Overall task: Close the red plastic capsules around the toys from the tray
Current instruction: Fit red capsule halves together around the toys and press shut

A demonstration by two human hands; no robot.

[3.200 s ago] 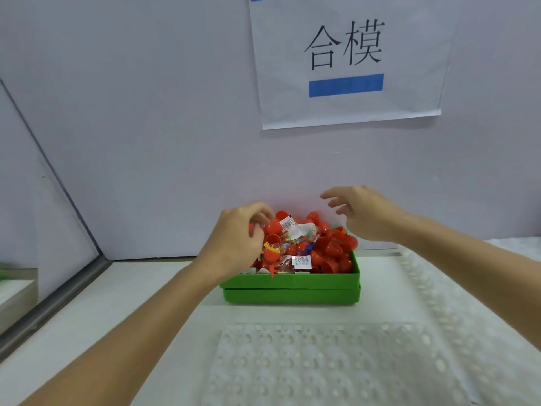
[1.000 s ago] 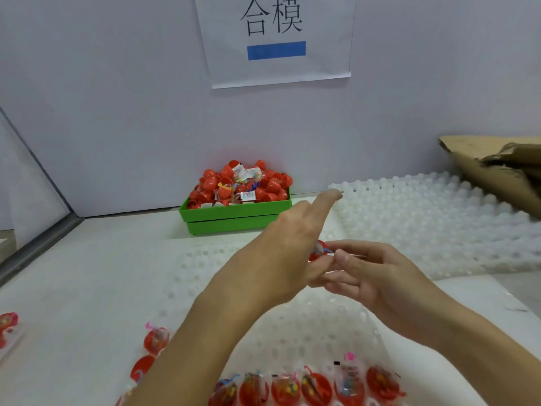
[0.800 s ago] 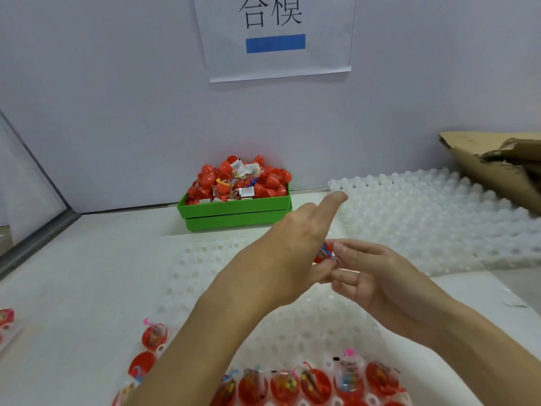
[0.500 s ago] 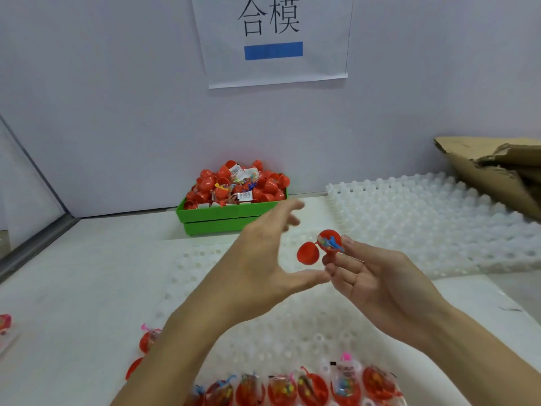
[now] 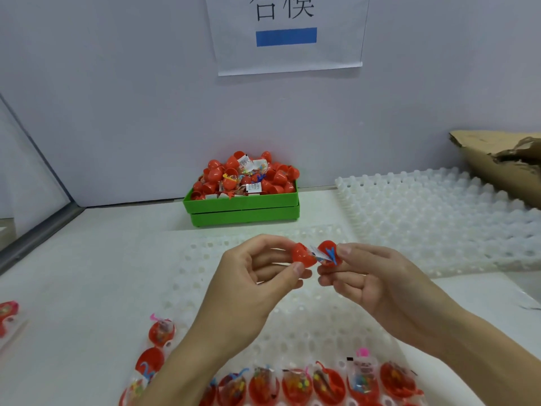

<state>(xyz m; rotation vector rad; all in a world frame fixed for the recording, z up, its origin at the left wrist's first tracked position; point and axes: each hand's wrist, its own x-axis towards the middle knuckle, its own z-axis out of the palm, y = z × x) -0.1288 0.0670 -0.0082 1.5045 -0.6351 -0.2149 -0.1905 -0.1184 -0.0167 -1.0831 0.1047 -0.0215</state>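
Note:
A green tray (image 5: pixel 243 205) at the back wall is heaped with red capsule halves and bagged toys. Over the middle of the table, my left hand (image 5: pixel 251 282) pinches one red capsule half (image 5: pixel 303 254) between thumb and fingers. My right hand (image 5: pixel 371 276) pinches the other red half (image 5: pixel 328 253), which holds a bagged toy with a blue piece sticking out. The two halves face each other, almost touching. A row of several filled red capsules (image 5: pixel 316 383) sits in the white dimpled tray (image 5: pixel 210 259) near me.
A second white dimpled tray (image 5: pixel 439 215) lies at the right, with torn brown cardboard (image 5: pixel 503 162) behind it. A few filled capsules (image 5: pixel 161 332) lie at the lower left, another (image 5: pixel 7 313) at the far left edge. A paper sign (image 5: pixel 287 33) hangs on the wall.
My hands came back from the green tray to the table middle. Half a second ago my left hand was spread open; now it pinches the loose capsule half beside the right one.

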